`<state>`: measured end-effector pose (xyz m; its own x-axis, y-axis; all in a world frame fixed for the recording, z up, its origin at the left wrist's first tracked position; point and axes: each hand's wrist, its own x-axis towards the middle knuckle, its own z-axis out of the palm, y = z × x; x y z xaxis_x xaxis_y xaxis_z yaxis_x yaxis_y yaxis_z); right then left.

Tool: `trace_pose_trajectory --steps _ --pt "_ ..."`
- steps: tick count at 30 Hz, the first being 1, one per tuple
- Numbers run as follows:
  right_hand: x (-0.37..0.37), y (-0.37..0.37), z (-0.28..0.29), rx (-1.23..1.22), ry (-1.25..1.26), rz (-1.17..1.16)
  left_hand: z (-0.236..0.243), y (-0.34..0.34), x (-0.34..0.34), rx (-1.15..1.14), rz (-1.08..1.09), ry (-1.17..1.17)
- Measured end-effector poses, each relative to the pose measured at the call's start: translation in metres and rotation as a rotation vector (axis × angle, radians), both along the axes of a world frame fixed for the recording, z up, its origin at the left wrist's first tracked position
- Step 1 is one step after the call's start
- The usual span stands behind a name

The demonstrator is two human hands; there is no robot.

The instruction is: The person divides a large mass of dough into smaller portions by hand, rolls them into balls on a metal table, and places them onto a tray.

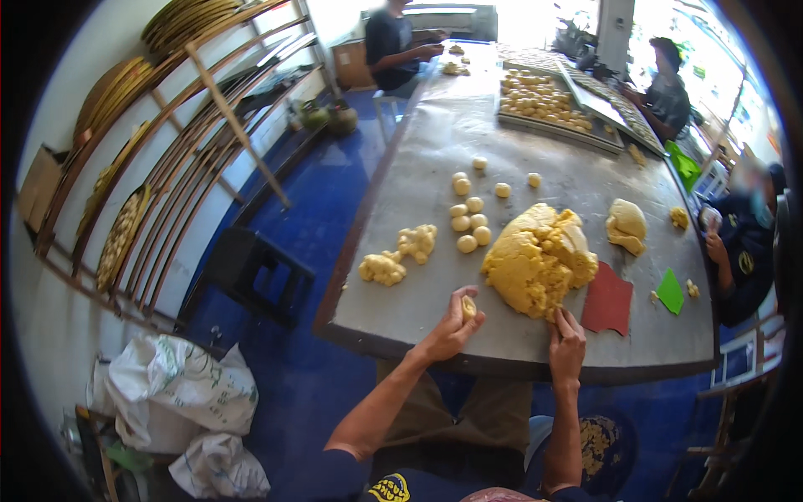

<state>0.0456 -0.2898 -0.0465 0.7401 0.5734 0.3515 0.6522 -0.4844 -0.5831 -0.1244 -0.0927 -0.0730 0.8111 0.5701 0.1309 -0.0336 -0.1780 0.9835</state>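
Note:
A big, rough mound of yellow dough (523,255) lies on the metal-topped table in front of me. My left hand (450,329), left of the mound, is curled around a small piece of dough (469,308). At the mound's near edge, my right hand (568,341) has its fingers closed on a bit of the dough. Several smooth dough balls (467,243) sit just beyond my left hand, some touching, others apart. Two lumpy heaps, a nearer dough clump (382,268) and another dough clump (416,242), rest further left. To the mound's right is a paler dough lump (626,226).
A red flat scraper (608,299) and a green scraper (670,291) lie on the table (401,316). A tray of dough balls (544,121) stands at the far end. Co-workers are along the sides. At left are a rack (238,125), black stool (255,272) and white sacks (180,385).

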Motion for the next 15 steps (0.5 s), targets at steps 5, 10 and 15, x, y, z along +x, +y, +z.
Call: trace_pose_trajectory --steps 5,10,15 --pt "0.002 -0.015 -0.014 0.054 -0.063 -0.002 0.007 0.01 -0.015 0.208 -0.091 0.082" --pt "-0.011 -0.01 -0.017 0.028 -0.104 0.005 0.023 0.008 -0.026 0.823 0.052 0.193" --pt "-0.004 -0.013 -0.016 0.033 -0.114 0.004 0.031 0.026 -0.024 0.584 0.114 0.182"
